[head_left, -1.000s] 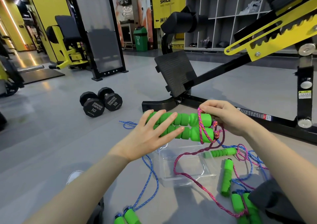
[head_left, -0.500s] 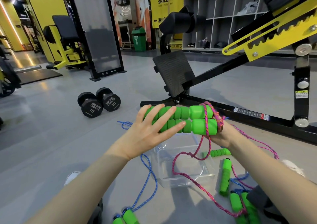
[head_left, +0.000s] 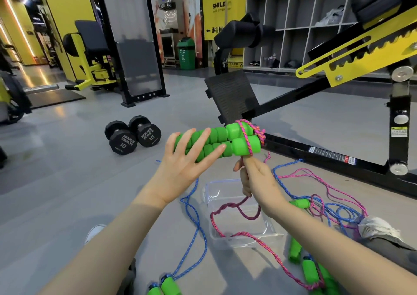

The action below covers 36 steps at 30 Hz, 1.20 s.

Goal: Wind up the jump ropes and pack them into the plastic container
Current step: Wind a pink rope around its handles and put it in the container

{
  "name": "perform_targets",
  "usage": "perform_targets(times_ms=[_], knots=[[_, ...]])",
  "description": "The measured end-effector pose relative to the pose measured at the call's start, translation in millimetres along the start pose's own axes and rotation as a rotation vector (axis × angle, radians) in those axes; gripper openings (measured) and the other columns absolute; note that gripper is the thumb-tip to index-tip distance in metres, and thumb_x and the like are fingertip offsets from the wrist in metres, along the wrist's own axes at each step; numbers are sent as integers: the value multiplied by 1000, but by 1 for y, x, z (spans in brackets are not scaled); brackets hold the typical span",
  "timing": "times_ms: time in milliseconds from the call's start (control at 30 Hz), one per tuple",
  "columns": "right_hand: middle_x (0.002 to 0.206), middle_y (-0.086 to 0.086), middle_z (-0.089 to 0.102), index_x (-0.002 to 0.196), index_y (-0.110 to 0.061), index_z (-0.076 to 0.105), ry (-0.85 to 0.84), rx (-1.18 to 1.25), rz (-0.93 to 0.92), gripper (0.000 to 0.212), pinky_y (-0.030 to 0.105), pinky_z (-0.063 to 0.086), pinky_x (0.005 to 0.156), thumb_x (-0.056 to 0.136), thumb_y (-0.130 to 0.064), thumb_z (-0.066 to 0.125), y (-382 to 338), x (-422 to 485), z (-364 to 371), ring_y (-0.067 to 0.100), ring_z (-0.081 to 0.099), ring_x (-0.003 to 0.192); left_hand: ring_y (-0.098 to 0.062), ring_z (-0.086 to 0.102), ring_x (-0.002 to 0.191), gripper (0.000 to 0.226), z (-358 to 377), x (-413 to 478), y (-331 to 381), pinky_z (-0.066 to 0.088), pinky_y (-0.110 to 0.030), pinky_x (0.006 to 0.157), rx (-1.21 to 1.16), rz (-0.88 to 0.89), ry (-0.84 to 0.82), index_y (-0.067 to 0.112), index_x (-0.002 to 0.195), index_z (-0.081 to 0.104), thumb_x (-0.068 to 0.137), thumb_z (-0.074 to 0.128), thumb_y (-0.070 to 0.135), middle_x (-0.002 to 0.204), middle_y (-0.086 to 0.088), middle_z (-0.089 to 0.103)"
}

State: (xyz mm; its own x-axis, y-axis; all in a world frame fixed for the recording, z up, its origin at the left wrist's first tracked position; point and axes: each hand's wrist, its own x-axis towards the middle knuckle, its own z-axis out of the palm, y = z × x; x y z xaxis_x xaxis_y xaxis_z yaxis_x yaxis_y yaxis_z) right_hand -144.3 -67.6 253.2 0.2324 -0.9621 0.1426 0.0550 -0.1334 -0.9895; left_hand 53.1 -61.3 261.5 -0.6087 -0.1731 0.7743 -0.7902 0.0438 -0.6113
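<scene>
My left hand [head_left: 182,170] holds a pair of green jump-rope handles [head_left: 237,141] side by side in the air, fingers spread across them and thumb hidden behind. A pink rope [head_left: 246,136] is wound in a few turns round their right end. Just below that end, my right hand [head_left: 255,181] pinches the pink rope and pulls it downward. The rest of the pink rope trails over the clear plastic container [head_left: 248,238] on the floor beneath my hands. A blue rope [head_left: 198,222] lies loose left of the container.
More green handles [head_left: 295,249] and tangled pink and blue rope lie right of the container, and another handle pair [head_left: 167,286] is at the bottom edge. Two black dumbbells [head_left: 133,136] sit at the left. A black and yellow bench frame [head_left: 316,152] runs behind. My shoe [head_left: 379,227] is at the right.
My right hand went from above the handles' right end, round it, to below, carrying the pink rope. The handles rose slightly. My left hand kept its hold.
</scene>
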Motion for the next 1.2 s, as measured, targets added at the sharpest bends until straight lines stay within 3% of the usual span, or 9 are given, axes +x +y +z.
perform_targets(times_ms=[67,233,367,500,733,833,967,1067,1200], knots=[[43,-7,24,76,-7,49,-51,7,44,35,23,16,46,101,-24,33,-6,0,-2,8,18,38,-39,52,107,51,2,-4,-3,40,-51,89,19,-4,-9,23,134,47,89,60,5,132,-17,48],[44,-3,21,90,-6,52,-249,86,272,28,17,26,37,100,-28,38,-25,-5,-7,9,15,35,-40,49,106,53,3,-16,-14,39,-52,88,78,-67,-106,22,134,47,90,38,-6,129,-20,53],[43,-2,26,95,-5,54,-387,10,308,21,19,33,38,99,-23,44,-50,-8,-15,8,20,31,-40,49,105,57,1,-16,-17,39,-52,88,101,-97,-137,21,134,48,88,34,-9,124,-22,59],[43,1,33,104,0,55,-440,-61,325,23,30,52,50,98,-19,44,-65,-13,-21,13,31,33,-40,49,105,57,2,-15,-13,38,-53,87,113,-101,-130,21,134,48,87,37,-9,124,-22,60],[44,3,30,106,-4,56,-596,-46,386,29,43,56,70,97,-28,43,-87,-24,-28,17,42,36,-41,49,105,58,1,-17,-15,40,-53,87,154,-122,-180,19,135,46,87,28,-9,125,-22,59],[44,5,34,101,-4,56,-683,-133,343,23,43,56,70,97,-22,44,-95,-27,-33,18,45,37,-41,48,104,57,2,-23,-18,39,-53,88,172,-141,-219,19,134,47,90,21,-7,125,-22,58],[47,6,34,99,-6,58,-700,-241,278,21,28,49,49,96,-23,46,-108,-33,-38,15,41,33,-42,53,101,60,3,-33,-25,39,-54,87,197,-160,-283,17,134,46,87,17,-8,125,-24,57],[49,-1,31,93,-8,61,-608,-466,113,23,19,36,41,94,-28,50,-118,-36,-43,9,27,35,-44,56,100,61,-1,-38,-30,41,-54,87,187,-158,-303,16,134,46,84,21,-8,125,-24,56],[51,-2,36,94,-8,65,-618,-629,-116,16,16,34,41,91,-21,56,-130,-40,-51,9,33,41,-43,52,102,70,-3,-35,-27,41,-54,87,162,-93,-299,16,134,45,70,35,-9,126,-24,55]])
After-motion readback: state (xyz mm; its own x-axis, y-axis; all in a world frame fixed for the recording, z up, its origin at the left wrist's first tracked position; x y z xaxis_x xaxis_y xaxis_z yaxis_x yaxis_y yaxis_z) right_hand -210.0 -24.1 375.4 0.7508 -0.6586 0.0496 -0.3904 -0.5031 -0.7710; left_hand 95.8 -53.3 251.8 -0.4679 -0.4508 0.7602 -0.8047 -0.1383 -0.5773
